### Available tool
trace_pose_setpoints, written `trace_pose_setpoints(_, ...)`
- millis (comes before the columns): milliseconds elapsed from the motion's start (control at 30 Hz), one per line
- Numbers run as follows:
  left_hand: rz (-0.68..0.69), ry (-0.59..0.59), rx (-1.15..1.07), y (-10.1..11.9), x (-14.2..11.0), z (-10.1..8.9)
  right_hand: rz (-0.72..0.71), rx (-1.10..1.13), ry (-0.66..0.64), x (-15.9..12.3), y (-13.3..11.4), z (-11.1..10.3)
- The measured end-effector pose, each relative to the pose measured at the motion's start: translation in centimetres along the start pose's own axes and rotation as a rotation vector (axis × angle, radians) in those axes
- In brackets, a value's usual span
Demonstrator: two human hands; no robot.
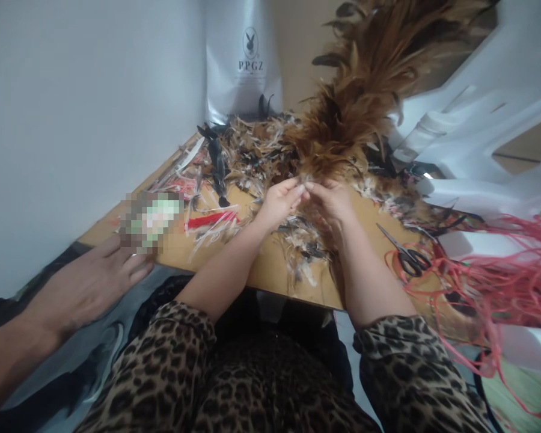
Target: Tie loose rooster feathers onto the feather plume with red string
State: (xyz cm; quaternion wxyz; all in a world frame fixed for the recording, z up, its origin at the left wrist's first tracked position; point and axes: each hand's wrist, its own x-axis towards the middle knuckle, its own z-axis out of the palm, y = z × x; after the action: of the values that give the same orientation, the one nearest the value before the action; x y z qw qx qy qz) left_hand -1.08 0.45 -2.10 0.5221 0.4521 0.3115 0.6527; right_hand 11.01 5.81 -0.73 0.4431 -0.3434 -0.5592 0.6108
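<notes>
A long, thick bundle of brown feathers (351, 108) with darker tips rises from the worktable toward the upper right. At its lower end my left hand (279, 203) and my right hand (333, 201) meet, thumbs and fingertips pinched together on the feather bases. The exact spot between the fingertips is too small to make out. Around and below both hands lie loose feathers (302, 243). To the right of my right forearm rest scissors (410, 260) with black handles, their blades apart.
Another person's hand (85, 282) reaches in from the left, with a blurred-out object at its fingers. A white bag (243, 84) stands behind the feather scraps. Pink strips (487, 282) tangle at the right, beside white machine parts (478, 245). Red strips (210, 220) lie on the wooden tabletop (270, 273).
</notes>
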Motion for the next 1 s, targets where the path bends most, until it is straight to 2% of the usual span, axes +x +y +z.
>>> trace_pose_setpoints(167, 0.165, 0.064, 0.219, -0.9, 0.6, -0.7, -0.106, -0.081, 0.034, -0.1, -0.1, 0.7)
trace_pose_setpoints(300, 0.336, 0.129, 0.448, -1.6, 0.8, -1.3, -0.212, -0.220, 0.115, -0.1, 0.3, 1.3)
trace_pose_setpoints(433, 0.430, 0.217, 0.683, -2.1, 0.7, -1.7, -0.322, -0.354, 0.156, -0.1, 0.9, 1.9)
trace_pose_setpoints(500, 0.476, 0.253, 0.787, -2.1, 0.5, -1.7, -0.353, -0.390, 0.217, -0.2, 1.0, 2.4)
trace_pose_setpoints(567, 0.516, 0.273, 0.872, -2.0, 0.3, -1.6, -0.354, -0.401, 0.292, -0.4, 0.9, 2.9)
trace_pose_setpoints(667, 0.546, 0.299, 0.953, -1.8, 0.0, -1.3, -0.311, -0.414, 0.335, -0.7, 0.4, 3.6)
trace_pose_setpoints(900, 0.587, 0.318, 1.054, -1.5, -0.1, -1.1, -0.300, -0.445, 0.380, -1.1, 0.0, 4.6)
trace_pose_setpoints(1000, 0.603, 0.328, 1.052, -1.3, -0.2, -1.0, -0.290, -0.390, 0.354, -0.8, 0.3, 4.5)
